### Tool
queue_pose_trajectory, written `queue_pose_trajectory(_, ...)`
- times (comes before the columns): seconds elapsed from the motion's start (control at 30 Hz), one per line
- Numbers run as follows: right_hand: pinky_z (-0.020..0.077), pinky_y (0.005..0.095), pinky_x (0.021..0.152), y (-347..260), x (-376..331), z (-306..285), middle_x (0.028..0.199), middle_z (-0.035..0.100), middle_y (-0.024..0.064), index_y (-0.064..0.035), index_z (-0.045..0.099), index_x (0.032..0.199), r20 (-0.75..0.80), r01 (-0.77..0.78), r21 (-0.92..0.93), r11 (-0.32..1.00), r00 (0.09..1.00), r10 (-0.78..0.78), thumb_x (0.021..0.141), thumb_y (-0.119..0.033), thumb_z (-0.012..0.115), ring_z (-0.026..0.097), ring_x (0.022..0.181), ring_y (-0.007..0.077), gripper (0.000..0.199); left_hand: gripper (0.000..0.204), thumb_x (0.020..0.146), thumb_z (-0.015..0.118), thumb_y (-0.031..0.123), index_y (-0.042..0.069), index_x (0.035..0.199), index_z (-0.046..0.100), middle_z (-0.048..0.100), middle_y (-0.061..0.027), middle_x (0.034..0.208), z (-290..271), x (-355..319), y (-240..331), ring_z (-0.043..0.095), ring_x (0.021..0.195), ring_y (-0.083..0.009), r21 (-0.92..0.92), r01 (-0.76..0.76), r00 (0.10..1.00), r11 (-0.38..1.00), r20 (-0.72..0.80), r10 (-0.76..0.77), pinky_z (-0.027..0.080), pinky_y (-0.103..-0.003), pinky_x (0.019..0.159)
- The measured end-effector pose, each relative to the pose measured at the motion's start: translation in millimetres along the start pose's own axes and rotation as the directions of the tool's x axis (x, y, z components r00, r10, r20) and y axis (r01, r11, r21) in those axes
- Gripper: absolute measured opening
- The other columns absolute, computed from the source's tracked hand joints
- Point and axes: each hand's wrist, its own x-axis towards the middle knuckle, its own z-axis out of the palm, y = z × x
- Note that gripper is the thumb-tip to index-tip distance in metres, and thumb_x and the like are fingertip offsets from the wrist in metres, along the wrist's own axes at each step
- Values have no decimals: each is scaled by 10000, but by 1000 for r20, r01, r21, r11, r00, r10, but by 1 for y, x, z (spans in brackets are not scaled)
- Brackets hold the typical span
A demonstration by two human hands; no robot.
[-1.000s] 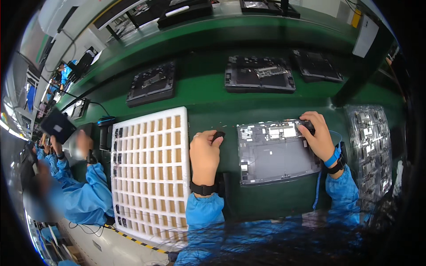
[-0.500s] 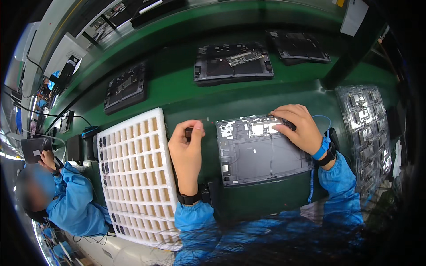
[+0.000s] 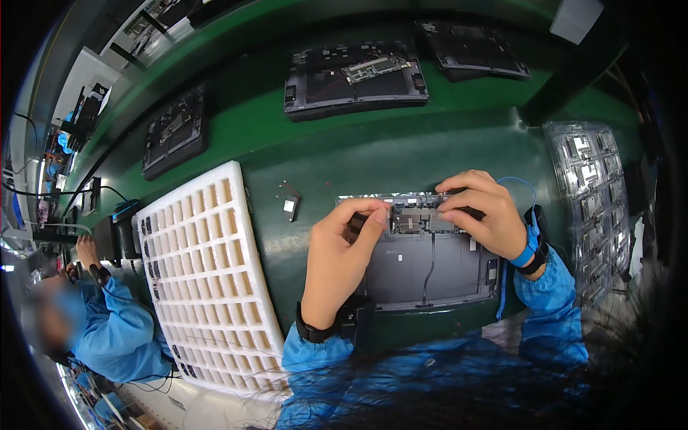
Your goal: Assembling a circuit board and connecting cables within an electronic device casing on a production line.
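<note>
A grey laptop base shell [image 3: 430,269] lies open side up on the green bench in front of me. My left hand [image 3: 337,261] rests on its left end, fingertips pinching a small dark part [image 3: 356,221] at the shell's upper left corner. My right hand [image 3: 484,215] presses its fingertips on a flat silver part [image 3: 414,218] along the shell's far edge. A thin cable [image 3: 428,269] runs down the shell's middle. A small loose component with red wires [image 3: 289,206] lies on the bench just left of the shell.
A white foam compartment tray [image 3: 204,276] lies to my left. Clear blister trays of small parts [image 3: 591,193] stand at the right. Dark laptop bases [image 3: 355,75] sit on the far belt. Another person in a blue coat [image 3: 107,326] works at lower left.
Both my hands moved inward onto the shell's far edge. The left hand came off the bench beside the foam tray to the shell's corner; the view shifted closer.
</note>
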Motion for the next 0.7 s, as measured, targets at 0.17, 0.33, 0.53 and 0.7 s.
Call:
queue_pose_trajectory(0.17, 509, 375, 914, -9, -13, -2, 1086, 728, 121, -24, 733, 936, 14, -67, 186, 980, 998, 65, 831, -50, 785, 694, 980, 278, 120, 125, 983, 661, 69, -45, 1034, 677, 703, -62, 913, 6, 0, -8, 642, 847, -114, 9, -89, 996, 996, -21, 89, 521, -260, 787)
queue_pose_trajectory(0.33, 560, 329, 833, -14, -17, 6, 1068, 736, 147, -4, 726, 1102, 89, -196, 208, 958, 979, 181, 825, -23, 796, 725, 944, 265, 286, 91, 972, 651, 74, -16, 985, 652, 634, -4, 818, 5, -2, 0, 541, 733, -69, 93, -15, 1000, 996, -6, 16, 446, -232, 692)
queue_pose_trajectory(0.53, 553, 322, 788, -8, -19, 5, 1011, 746, 135, -13, 724, 1139, 93, -246, 202, 948, 968, 232, 837, -43, 792, 722, 852, 238, 312, 92, 957, 683, 87, -3, 972, 674, 425, 91, 682, 13, -3, 4, 337, 632, -16, 123, 85, 996, 989, -48, -80, 270, -206, 573)
queue_pose_trajectory(0.7, 510, 279, 802, 0, -27, 0, 1033, 741, 106, -3, 721, 1144, 1, -293, 350, 890, 950, 313, 834, -60, 815, 670, 893, 149, 329, 80, 927, 717, 59, -5, 974, 703, 363, 99, 659, 16, -2, -2, 310, 619, -10, 138, 29, 999, 990, -45, -23, 244, -205, 560)
